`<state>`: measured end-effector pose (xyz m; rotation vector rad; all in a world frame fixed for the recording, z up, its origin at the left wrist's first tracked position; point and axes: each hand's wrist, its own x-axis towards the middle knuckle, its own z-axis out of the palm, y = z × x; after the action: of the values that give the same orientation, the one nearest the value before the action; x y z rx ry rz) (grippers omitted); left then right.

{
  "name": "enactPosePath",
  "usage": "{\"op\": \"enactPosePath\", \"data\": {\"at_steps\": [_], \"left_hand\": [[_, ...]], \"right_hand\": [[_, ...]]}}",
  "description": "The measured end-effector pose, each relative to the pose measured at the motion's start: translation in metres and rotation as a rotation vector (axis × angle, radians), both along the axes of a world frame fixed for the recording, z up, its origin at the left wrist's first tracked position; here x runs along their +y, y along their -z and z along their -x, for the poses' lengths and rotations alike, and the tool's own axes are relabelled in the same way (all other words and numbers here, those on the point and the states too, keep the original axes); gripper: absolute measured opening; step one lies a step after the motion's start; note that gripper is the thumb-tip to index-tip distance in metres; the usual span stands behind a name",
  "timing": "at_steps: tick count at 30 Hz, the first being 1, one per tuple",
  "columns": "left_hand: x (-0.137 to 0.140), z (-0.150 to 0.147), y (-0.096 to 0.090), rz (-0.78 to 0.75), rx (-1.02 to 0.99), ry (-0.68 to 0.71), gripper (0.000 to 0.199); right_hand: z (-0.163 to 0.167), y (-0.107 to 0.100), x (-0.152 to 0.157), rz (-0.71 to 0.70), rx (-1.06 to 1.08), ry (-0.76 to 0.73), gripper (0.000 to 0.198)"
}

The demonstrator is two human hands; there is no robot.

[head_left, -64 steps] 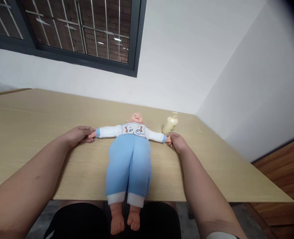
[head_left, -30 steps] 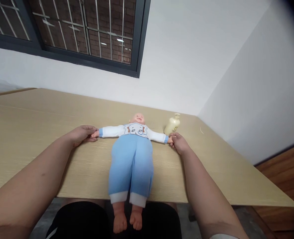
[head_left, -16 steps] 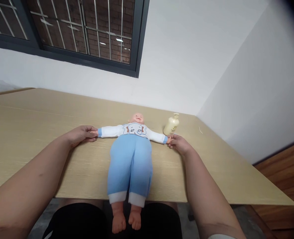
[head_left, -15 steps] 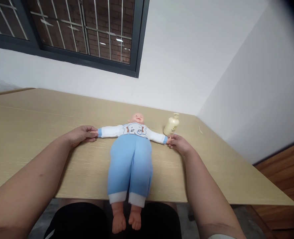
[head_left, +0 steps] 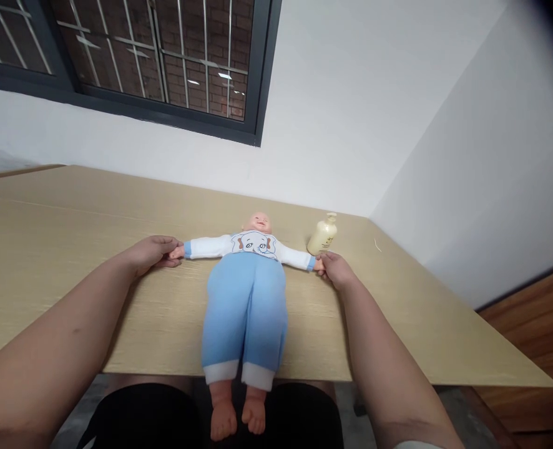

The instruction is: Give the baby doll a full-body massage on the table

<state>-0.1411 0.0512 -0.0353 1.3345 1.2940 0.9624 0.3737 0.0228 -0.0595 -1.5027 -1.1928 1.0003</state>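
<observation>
A baby doll (head_left: pixel 248 299) lies on its back on the wooden table (head_left: pixel 117 212), head toward the wall and feet past the near edge. It wears blue trousers with white cuffs and a white top with an animal face. Both its arms are stretched out sideways. My left hand (head_left: pixel 157 252) is closed around the doll's hand on the left side of the view. On the other side, my right hand (head_left: pixel 335 268) grips the doll's other hand between thumb and fingers. Just behind my right hand stands a pale yellow pump bottle (head_left: pixel 323 235).
A thin white strip (head_left: pixel 377 244) lies on the table toward the right. Behind the table are a white wall (head_left: pixel 327 125) and a dark-framed window (head_left: pixel 164 62) with bars. A wood-grain panel (head_left: pixel 533 337) stands beyond the table's right edge.
My fingers have shifted slightly on both doll hands, and more of the doll's hand shows at my left hand. The doll and bottle have stayed in place.
</observation>
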Motion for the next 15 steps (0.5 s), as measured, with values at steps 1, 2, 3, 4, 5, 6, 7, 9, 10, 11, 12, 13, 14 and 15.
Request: {"op": "enactPosePath", "data": {"at_steps": [1, 2, 3, 4, 5, 6, 7, 9, 10, 11, 12, 13, 14, 15], "left_hand": [[0.001, 0.002, 0.0, 0.032, -0.016, 0.002, 0.026], [0.002, 0.004, 0.001, 0.068, -0.037, 0.007, 0.028], [0.003, 0.006, 0.002, 0.101, -0.061, 0.014, 0.03], [0.004, 0.008, 0.002, 0.128, -0.089, 0.019, 0.031], [0.005, 0.01, 0.002, 0.15, -0.118, 0.024, 0.034], [0.005, 0.011, 0.002, 0.168, -0.143, 0.03, 0.036], [0.006, 0.012, 0.002, 0.179, -0.159, 0.034, 0.039], [0.005, 0.012, 0.001, 0.201, -0.174, 0.025, 0.046], [0.004, 0.011, 0.0, 0.209, -0.171, 0.018, 0.049], [0.004, 0.01, -0.001, 0.212, -0.162, 0.007, 0.05], [0.002, 0.007, -0.003, 0.212, -0.148, -0.005, 0.051], [0.001, 0.005, -0.004, 0.205, -0.129, -0.014, 0.051], [-0.001, 0.001, -0.006, 0.178, -0.105, -0.023, 0.049], [-0.004, -0.002, -0.008, 0.135, -0.077, -0.034, 0.047]], "right_hand": [[0.0, 0.0, 0.001, 0.002, 0.011, 0.003, 0.018], [0.0, 0.0, 0.001, 0.004, 0.023, 0.004, 0.014], [0.0, 0.0, 0.0, 0.006, 0.034, 0.002, 0.011], [0.0, -0.001, -0.001, 0.01, 0.046, -0.004, 0.01], [0.001, -0.003, -0.002, 0.014, 0.058, -0.014, 0.012], [0.001, -0.004, -0.004, 0.02, 0.072, -0.028, 0.015], [0.001, -0.006, -0.006, 0.027, 0.087, -0.045, 0.019], [0.0, -0.011, -0.011, 0.042, 0.118, -0.083, 0.027], [-0.001, -0.014, -0.014, 0.054, 0.139, -0.106, 0.031], [-0.002, -0.016, -0.016, 0.066, 0.17, -0.135, 0.034], [-0.004, -0.018, -0.018, 0.077, 0.209, -0.17, 0.037], [-0.005, -0.021, -0.019, 0.08, 0.254, -0.205, 0.038], [-0.006, -0.023, -0.021, 0.075, 0.297, -0.235, 0.038], [-0.006, -0.025, -0.021, 0.061, 0.332, -0.256, 0.037]]}}
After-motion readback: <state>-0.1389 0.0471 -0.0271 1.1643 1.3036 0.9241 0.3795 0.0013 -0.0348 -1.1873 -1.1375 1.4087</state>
